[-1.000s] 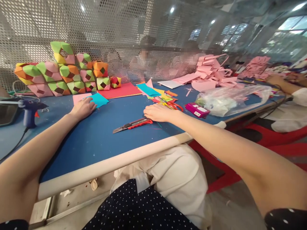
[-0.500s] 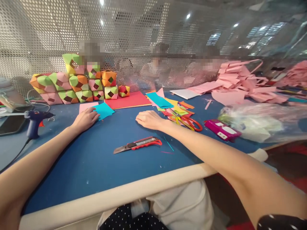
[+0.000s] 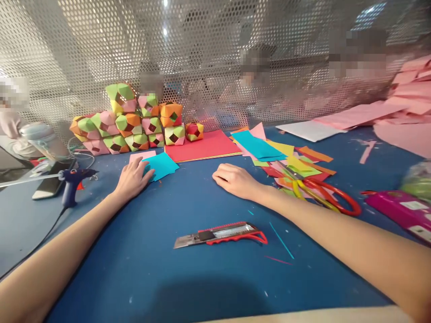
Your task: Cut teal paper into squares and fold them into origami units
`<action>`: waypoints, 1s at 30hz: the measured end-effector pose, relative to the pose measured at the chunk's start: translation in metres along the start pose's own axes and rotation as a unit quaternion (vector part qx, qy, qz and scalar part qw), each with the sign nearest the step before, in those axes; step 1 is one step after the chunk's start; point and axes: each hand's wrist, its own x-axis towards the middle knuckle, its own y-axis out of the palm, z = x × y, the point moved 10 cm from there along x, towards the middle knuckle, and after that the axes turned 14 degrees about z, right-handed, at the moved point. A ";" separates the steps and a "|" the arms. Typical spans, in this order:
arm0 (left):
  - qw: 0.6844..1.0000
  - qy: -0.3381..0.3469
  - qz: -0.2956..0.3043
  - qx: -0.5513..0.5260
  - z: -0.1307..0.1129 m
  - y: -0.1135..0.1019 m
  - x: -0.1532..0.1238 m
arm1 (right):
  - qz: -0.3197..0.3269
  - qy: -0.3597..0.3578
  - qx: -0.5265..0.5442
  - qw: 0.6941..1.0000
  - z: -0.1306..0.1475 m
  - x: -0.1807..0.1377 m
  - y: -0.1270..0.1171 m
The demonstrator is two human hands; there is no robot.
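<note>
My left hand [image 3: 133, 178] lies flat on the blue table [image 3: 141, 269], fingers spread, its tips on a turquoise paper square [image 3: 160, 165] that overlaps a pink square [image 3: 141, 155]. My right hand [image 3: 235, 179] rests on the table with its fingers curled loosely under, and nothing shows in it. A red utility knife [image 3: 224, 233] lies in front of it, blade out to the left. Scissors with red and yellow handles [image 3: 319, 193] lie to its right on a heap of coloured paper pieces [image 3: 286, 159].
Stacked folded paper cubes [image 3: 131, 121] and a red sheet [image 3: 204, 146] stand at the back by the perforated screen. A blue glue gun [image 3: 72, 184] and a phone [image 3: 52, 178] lie at the left. A magenta box [image 3: 402, 211] and pink paper [image 3: 387, 116] are at the right.
The view has tipped forward and closer over the table. My right hand moved left, away from the knife and scissors. My left hand stayed on the turquoise square.
</note>
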 end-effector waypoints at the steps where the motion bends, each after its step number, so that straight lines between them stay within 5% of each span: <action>1: 1.000 -0.010 0.010 -0.011 0.003 0.002 0.001 | -0.003 -0.001 0.006 1.000 0.000 -0.001 0.000; 7: 0.995 -0.061 0.041 -0.062 0.021 0.011 0.009 | -0.021 -0.006 0.024 0.999 0.002 0.000 -0.002; 16: 0.993 -0.047 0.028 -0.104 0.017 0.021 0.032 | -0.023 0.000 0.018 1.000 0.000 0.004 0.002; 24: 0.981 -0.022 -0.036 -0.189 0.016 0.002 0.022 | -0.013 0.009 0.033 0.999 -0.002 0.003 0.003; 30: 0.957 -0.104 -0.084 -0.256 0.043 -0.010 0.019 | -0.016 0.000 0.024 1.000 -0.001 0.002 0.002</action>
